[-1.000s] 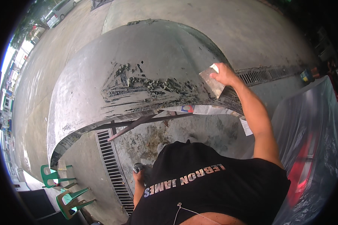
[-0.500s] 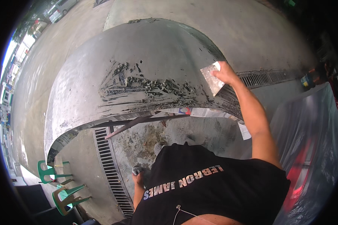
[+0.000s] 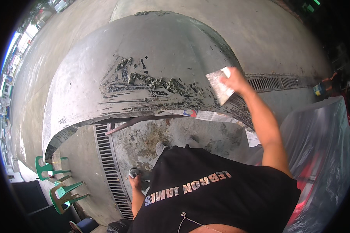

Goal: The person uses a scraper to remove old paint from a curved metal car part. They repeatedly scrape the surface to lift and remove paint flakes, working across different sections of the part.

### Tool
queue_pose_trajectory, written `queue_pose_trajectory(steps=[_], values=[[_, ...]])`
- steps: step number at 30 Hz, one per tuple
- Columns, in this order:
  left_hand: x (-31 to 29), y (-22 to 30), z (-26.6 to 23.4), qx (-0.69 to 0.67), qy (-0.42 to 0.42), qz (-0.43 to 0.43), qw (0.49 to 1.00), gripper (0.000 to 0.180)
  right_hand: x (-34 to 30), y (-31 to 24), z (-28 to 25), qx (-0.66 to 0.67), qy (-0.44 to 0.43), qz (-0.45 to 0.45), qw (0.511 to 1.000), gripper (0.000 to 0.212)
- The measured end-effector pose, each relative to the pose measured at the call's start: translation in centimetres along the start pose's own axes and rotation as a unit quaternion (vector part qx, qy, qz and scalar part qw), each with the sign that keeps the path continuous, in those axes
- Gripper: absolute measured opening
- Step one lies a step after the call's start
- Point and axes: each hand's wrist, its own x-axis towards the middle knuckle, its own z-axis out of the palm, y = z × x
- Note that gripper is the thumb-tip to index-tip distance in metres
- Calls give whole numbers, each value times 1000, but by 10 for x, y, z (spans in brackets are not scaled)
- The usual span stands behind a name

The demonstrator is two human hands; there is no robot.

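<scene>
A big curved grey panel [image 3: 85, 73], shaped like a car hood, lies before me with its near edge toward my body. Dark grey, crumbly paste or residue [image 3: 155, 82] is smeared in streaks across its near middle. At the panel's right part, my right hand [image 3: 234, 80] grips a flat, pale, smudged spreader [image 3: 218, 86], its blade against or just over the surface; contact is not clear. Low by my left side, my left hand [image 3: 135, 181] is closed on a grey crumpled bundle [image 3: 134, 172], perhaps a rag.
Newspaper [image 3: 206, 115] lines the panel's underside, above a support bar [image 3: 128, 125]. Drain gratings run along the floor at left [image 3: 112, 171] and right [image 3: 272, 82]. Green plastic chairs [image 3: 60, 194] stand at lower left. Clear plastic sheeting [image 3: 319, 139] covers something red at right.
The spreader in my right hand has moved slightly left and down relative to the panel's edge, and tilted a little. My left hand still holds the grey bundle. The view has shifted slightly.
</scene>
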Motion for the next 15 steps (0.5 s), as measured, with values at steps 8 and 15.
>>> queue_pose_trajectory(steps=[8,15], values=[[9,-2,6,75,-7,-24,997,58,13,37,-26,42,41,15,998,34],[7,11,12,64,-7,-29,998,57,1,0,6,15,-26,-36,999,41]])
